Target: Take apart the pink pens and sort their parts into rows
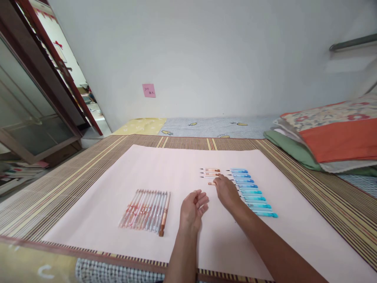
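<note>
On a pale pink sheet (118, 173), my right hand (226, 190) pinches an orange-brown pen (211, 183), just below a short column of similar pens (212, 170) with dark tips pointing left. My left hand (193, 208) hovers or rests over the sheet nearer to me, palm turned up, its fingers apart and nothing in them. To the right of my right hand runs a column of blue and turquoise pens (260, 199). Left of my left hand lies a row of clear, reddish and grey pens (144, 210), with one orange-brown pen (165, 214) at its right end.
The sheet lies on a striped mat (38, 196). Folded bedding and an orange patterned pillow (341, 137) are at the right. A pink note (149, 90) sticks to the white wall behind. A glazed door stands at the left.
</note>
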### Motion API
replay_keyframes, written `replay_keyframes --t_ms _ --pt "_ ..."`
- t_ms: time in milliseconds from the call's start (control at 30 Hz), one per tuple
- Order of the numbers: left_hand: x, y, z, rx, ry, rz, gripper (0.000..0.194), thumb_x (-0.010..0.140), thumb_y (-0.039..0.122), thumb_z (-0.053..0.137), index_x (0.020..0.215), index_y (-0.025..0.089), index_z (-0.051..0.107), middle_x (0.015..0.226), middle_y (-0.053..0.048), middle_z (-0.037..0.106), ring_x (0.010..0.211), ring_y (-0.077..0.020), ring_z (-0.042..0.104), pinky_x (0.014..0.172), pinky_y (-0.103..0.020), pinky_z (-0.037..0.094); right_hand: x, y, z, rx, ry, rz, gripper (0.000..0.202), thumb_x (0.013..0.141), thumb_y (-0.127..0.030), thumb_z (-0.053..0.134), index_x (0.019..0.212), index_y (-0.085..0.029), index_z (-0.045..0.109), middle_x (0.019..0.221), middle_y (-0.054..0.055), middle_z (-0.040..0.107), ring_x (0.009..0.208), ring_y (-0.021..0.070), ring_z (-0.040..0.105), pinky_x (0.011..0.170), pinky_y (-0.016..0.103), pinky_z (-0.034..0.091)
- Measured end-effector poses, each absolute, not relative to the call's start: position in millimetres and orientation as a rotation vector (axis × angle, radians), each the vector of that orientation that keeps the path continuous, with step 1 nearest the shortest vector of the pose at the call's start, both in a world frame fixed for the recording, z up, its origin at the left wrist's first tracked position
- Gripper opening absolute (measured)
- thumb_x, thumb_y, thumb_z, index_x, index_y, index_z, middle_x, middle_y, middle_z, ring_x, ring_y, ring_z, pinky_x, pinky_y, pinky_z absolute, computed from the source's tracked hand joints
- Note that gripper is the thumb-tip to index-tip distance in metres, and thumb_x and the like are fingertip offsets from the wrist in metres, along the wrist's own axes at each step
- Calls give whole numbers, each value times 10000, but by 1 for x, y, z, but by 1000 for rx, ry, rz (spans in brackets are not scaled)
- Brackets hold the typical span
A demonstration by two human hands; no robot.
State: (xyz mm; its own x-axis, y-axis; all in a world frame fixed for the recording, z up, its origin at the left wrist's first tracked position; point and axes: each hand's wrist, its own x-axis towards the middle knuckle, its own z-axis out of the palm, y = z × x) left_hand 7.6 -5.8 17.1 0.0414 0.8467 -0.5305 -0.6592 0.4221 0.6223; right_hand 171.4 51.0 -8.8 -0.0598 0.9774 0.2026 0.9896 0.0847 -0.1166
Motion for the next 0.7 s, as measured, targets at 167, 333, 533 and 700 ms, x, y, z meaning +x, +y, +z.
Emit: replay_keyframes --t_ms 167,333,533,700 --pt "8 -6 16 235 994 1171 113 879 212 653 920 116 696 940 -129 735 744 -179 722 585 -252 538 171 59 -6 -1976 -2138 -100 257 1002 -97 445 983 -168 692 1051 99 695 927 213 608 781 315 340" --pt "8 -6 18 237 997 1160 116 876 214 648 920 121 702 935 -119 739 727 -169 716 581 -247 534 170 65 -4 -1966 -2144 -129 279 1030 -146 435 962 -168 705 1042 105 699 935 220 610 784 321 338" --pt "8 -7 20 234 1000 1158 137 899 212 624 934 106 704 945 -122 735 723 -162 711 579 -243 532 167 67 -3 -1988 -2150 -174 310 1047 -157 407 975 -162 709 1106 115 685 938 216 615 787 328 337" --pt "8 -7 21 231 986 1160 135 905 206 611 930 104 696 938 -123 730 719 -163 714 570 -240 525 168 69 -6 -1989 -2183 -227 320 1053 -143 385 1011 -150 702 1100 115 684 942 219 620 794 342 324"
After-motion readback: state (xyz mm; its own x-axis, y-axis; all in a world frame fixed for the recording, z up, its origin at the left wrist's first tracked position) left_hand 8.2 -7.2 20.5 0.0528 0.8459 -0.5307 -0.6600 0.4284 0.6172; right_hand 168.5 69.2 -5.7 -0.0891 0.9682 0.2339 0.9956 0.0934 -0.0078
